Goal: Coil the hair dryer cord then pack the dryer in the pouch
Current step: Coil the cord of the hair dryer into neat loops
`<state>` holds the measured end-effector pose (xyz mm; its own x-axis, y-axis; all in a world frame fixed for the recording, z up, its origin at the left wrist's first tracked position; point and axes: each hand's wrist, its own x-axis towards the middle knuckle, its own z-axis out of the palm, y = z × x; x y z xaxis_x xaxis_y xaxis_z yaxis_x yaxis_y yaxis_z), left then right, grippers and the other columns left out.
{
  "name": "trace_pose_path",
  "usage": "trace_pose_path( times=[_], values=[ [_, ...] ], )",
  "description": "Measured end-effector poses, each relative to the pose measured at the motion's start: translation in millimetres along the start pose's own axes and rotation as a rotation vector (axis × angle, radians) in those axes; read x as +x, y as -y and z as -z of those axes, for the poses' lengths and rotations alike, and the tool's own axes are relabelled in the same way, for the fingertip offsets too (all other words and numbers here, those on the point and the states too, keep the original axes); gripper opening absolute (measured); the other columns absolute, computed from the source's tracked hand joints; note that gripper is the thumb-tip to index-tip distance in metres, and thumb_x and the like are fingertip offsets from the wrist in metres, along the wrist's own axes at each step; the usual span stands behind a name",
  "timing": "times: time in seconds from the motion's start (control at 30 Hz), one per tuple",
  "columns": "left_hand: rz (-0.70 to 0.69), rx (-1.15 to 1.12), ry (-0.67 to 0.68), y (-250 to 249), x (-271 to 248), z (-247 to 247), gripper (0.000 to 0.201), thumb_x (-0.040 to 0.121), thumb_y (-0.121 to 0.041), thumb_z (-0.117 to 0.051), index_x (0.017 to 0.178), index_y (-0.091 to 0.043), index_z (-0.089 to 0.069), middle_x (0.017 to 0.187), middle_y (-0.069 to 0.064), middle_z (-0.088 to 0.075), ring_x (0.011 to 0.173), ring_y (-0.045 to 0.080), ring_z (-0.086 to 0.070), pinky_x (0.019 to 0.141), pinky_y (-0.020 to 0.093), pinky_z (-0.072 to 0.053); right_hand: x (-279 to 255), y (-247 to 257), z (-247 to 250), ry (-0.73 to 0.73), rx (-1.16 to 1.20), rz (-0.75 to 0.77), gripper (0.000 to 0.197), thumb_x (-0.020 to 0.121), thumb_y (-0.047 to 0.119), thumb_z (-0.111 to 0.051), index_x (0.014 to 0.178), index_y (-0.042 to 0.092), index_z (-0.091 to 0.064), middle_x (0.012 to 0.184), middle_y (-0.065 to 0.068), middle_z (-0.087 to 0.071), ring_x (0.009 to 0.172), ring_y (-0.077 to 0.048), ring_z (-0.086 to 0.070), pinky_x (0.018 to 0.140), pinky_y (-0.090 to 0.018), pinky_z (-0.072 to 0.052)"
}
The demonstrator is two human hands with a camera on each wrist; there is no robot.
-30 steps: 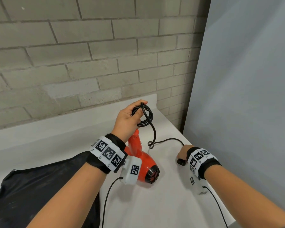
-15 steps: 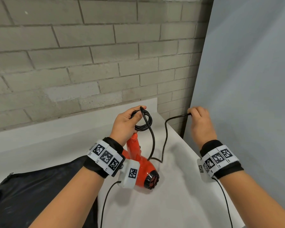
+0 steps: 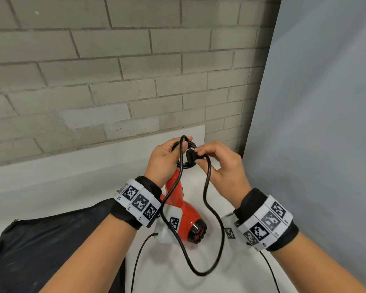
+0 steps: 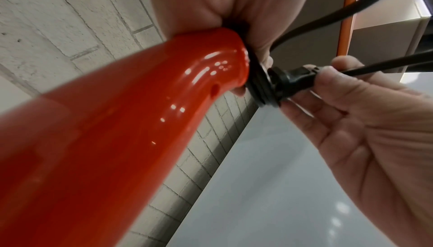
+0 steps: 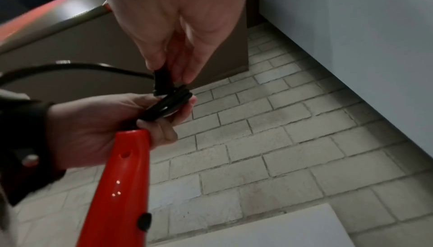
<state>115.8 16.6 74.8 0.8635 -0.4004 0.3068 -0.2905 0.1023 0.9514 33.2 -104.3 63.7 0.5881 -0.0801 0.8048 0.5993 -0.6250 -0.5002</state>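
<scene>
The red hair dryer (image 3: 186, 214) rests nose-down on the white table (image 3: 72, 176), handle up. My left hand (image 3: 167, 155) grips the black cord coil (image 3: 188, 163) at the handle's top. My right hand (image 3: 201, 154) pinches the black plug (image 3: 190, 154) against that coil. A slack loop of cord (image 3: 199, 271) hangs from both hands to the table. The black pouch (image 3: 51, 250) lies flat at the lower left. The left wrist view shows the handle (image 4: 117, 121) and plug (image 4: 293, 77). The right wrist view shows the coil (image 5: 168, 104) in the left hand (image 5: 105, 121).
A grey brick wall (image 3: 114, 81) rises behind the table. A grey panel (image 3: 315, 144) stands close along the table's right side. Thin black wrist-camera cables (image 3: 140, 261) trail off the table's near edge.
My right hand rose from the table with the cord's end and swung left to the coil, where it now pinches the plug. The left hand kept its hold on the coil.
</scene>
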Motion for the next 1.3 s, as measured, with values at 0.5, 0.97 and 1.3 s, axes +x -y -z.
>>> trace_pose_path(
  times=[0.5, 0.97, 1.3],
  values=[
    [0.035, -0.041, 0.051, -4, -6, -5, 0.022, 0.090, -0.015, -0.051, 0.107, -0.011, -0.064, 0.090, -0.003, -0.067, 0.080, -0.002, -0.064, 0.078, 0.016, -0.050, 14, 5, -30, -0.099, -0.215, -0.325, 0.030, 0.075, -0.004, -0.061, 0.075, 0.016, -0.038, 0.073, 0.014, -0.035, 0.069, -0.007, -0.038, 0.059, -0.010, -0.034],
    [0.047, -0.033, 0.190, -9, -13, -11, 0.023, 0.091, -0.007, -0.045, 0.109, -0.012, -0.059, 0.051, -0.013, -0.060, 0.039, 0.000, -0.048, 0.040, 0.012, -0.039, 9, -30, 7, 0.339, 0.010, -0.249, 0.022, 0.081, 0.026, -0.057, 0.097, 0.013, -0.053, 0.074, 0.006, -0.056, 0.066, -0.004, -0.052, 0.062, -0.012, -0.043],
    [0.087, 0.070, 0.092, -11, -7, -9, 0.024, 0.093, -0.016, -0.045, 0.111, -0.010, -0.060, 0.062, -0.008, -0.060, 0.035, 0.003, -0.042, 0.034, 0.013, -0.033, -45, -91, 28, 0.771, -0.712, -0.785, 0.025, 0.096, 0.016, -0.037, 0.108, 0.008, -0.058, 0.099, -0.013, -0.063, 0.095, -0.031, -0.060, 0.081, -0.035, -0.048]
  ],
)
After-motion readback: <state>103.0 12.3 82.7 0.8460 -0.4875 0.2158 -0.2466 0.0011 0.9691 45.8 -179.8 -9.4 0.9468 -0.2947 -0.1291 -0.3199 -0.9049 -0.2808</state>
